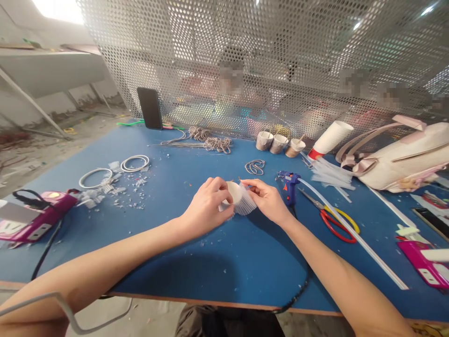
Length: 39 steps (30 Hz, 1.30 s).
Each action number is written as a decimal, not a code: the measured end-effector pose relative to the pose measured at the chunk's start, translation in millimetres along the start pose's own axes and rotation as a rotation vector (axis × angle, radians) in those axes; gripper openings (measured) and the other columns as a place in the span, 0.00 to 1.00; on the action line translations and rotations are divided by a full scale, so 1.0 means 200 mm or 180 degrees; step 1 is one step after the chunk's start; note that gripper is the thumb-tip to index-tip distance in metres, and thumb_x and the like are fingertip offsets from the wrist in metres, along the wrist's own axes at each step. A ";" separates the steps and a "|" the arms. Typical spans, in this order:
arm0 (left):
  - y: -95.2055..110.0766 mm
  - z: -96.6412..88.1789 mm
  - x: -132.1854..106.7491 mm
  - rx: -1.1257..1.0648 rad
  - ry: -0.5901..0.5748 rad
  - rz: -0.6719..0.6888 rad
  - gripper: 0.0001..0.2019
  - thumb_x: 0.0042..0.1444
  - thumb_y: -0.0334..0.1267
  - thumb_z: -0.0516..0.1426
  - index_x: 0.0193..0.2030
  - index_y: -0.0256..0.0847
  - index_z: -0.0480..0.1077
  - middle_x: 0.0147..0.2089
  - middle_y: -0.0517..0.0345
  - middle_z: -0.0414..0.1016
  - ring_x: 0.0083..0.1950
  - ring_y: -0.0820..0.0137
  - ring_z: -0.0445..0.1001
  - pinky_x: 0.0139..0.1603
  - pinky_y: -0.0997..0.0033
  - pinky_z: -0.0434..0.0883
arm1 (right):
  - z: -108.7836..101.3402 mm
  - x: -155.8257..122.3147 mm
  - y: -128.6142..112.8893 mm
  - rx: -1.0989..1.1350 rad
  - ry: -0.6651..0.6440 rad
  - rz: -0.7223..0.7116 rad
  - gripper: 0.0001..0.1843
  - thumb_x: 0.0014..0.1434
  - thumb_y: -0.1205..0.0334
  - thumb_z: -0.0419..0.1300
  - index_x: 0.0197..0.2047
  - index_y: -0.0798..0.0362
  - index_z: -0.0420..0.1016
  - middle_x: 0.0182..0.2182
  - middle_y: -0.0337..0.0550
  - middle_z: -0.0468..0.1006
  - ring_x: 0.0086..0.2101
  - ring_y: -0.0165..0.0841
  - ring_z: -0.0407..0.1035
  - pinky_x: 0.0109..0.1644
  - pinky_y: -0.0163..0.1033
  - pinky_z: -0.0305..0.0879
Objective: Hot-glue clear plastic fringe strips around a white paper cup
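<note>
Near the middle of the table, my left hand (pixel 212 201) curls around the side of a small white paper cup (pixel 232 191), thumb and fingers at its rim. Wrapped partly about the cup is a translucent ribbed plastic strip (pixel 246 202). My right hand (pixel 268 200) pinches the strip's edge close to the rim. The cup's left side is hidden behind my left hand. Just right of my right hand stands a blue glue gun (pixel 289 183) with a long clear glue stick (pixel 336 217) at its back.
Scissors (pixel 324 208) lie right of the glue gun. Three covered cups (pixel 279 143), a paper cup stack (pixel 331 139) and a bag (pixel 410 157) line the back. Cord bundles (pixel 217 144), white rings (pixel 134 163), plastic scraps, a phone (pixel 150 108) and a power strip (pixel 42 215) sit leftward.
</note>
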<state>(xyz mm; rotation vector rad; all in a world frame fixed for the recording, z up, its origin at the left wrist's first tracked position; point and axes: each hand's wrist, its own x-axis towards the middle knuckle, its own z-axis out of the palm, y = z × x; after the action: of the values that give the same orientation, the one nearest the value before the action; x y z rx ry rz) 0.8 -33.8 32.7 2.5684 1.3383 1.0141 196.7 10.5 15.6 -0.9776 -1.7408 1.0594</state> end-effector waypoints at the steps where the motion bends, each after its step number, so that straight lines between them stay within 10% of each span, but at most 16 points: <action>1: 0.01 0.00 0.00 -0.0057 -0.0024 -0.0024 0.02 0.52 0.31 0.57 0.31 0.39 0.71 0.37 0.54 0.67 0.38 0.66 0.65 0.39 0.65 0.69 | 0.00 0.00 0.00 0.0119 0.0042 0.0066 0.16 0.53 0.61 0.59 0.46 0.49 0.74 0.38 0.42 0.76 0.32 0.31 0.71 0.38 0.38 0.69; 20: -0.08 -0.13 0.12 -0.1040 0.0009 -0.0780 0.09 0.58 0.39 0.51 0.34 0.40 0.71 0.33 0.58 0.72 0.33 0.72 0.70 0.32 0.72 0.67 | 0.00 0.00 -0.07 0.1292 0.0367 0.0913 0.15 0.41 0.52 0.69 0.30 0.52 0.76 0.21 0.35 0.74 0.22 0.29 0.67 0.28 0.36 0.67; 26: -0.14 -0.09 0.22 -0.1374 -0.0970 -0.0834 0.12 0.49 0.33 0.55 0.42 0.40 0.70 0.43 0.54 0.75 0.44 0.67 0.73 0.41 0.67 0.71 | 0.03 0.01 -0.06 0.1355 0.0332 0.0932 0.14 0.42 0.53 0.68 0.30 0.53 0.77 0.23 0.37 0.75 0.23 0.28 0.66 0.28 0.36 0.66; 33: -0.18 -0.02 0.27 -0.1725 -0.1282 -0.0554 0.23 0.46 0.30 0.54 0.52 0.39 0.67 0.31 0.62 0.72 0.31 0.73 0.70 0.32 0.74 0.69 | 0.09 0.02 0.02 0.1307 0.0468 0.0897 0.15 0.44 0.56 0.66 0.36 0.53 0.73 0.24 0.35 0.75 0.25 0.29 0.67 0.30 0.35 0.63; 39: -0.15 0.01 0.25 -0.1772 -0.1102 -0.0531 0.09 0.48 0.33 0.54 0.33 0.39 0.75 0.32 0.59 0.75 0.30 0.73 0.71 0.30 0.75 0.68 | 0.10 0.03 0.04 0.1092 0.0588 0.0773 0.17 0.46 0.54 0.65 0.38 0.53 0.72 0.33 0.42 0.79 0.35 0.33 0.72 0.39 0.38 0.66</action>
<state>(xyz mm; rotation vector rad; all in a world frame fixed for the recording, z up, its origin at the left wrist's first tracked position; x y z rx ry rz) 0.7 22.5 46.5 2.0573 0.9859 0.7348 176.7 13.3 4.1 -1.0448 -1.2609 1.3255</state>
